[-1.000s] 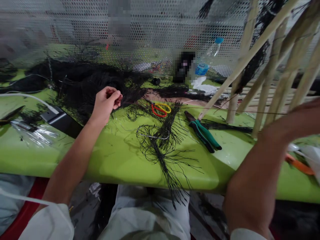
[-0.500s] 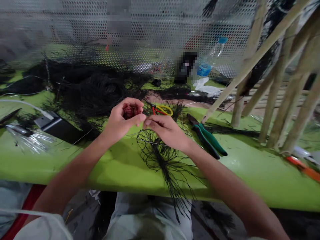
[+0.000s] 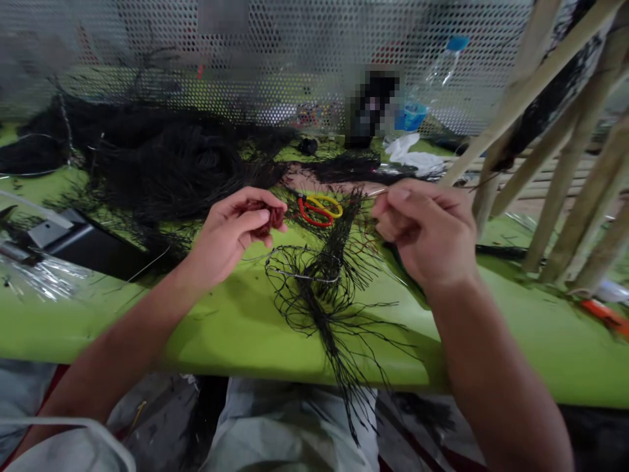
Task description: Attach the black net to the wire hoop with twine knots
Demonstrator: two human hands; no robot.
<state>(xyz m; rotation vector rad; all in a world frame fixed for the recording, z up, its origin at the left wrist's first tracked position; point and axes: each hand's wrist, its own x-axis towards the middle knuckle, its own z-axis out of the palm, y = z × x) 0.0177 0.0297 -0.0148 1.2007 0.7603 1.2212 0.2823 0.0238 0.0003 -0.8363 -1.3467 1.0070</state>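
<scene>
My left hand (image 3: 233, 233) is closed around a dark red bundle of thread (image 3: 265, 226). Off to the right, my right hand (image 3: 425, 226) is pinched shut; a thin pale sliver shows at its fingertips, too fine to name. Between and below the hands lies a tangle of knotted black strings (image 3: 319, 308) around a thin wire ring (image 3: 314, 275), its ends hanging over the table edge. Scissors (image 3: 319, 210) with one red and one yellow handle lie just beyond the strings. Pliers (image 3: 403, 269) are mostly hidden behind my right hand.
A large heap of black fibre (image 3: 167, 151) covers the table's back left. A black box (image 3: 83, 239) with a cable stands at left, beside clear plastic strips (image 3: 39, 269). Wooden poles (image 3: 535, 98) lean at right. A bottle (image 3: 417, 111) and white tissue (image 3: 413, 154) are behind.
My right hand has moved away from my left, to the right and slightly up, and now covers most of the pliers. The left hand keeps the red bundle. The view has shifted slightly.
</scene>
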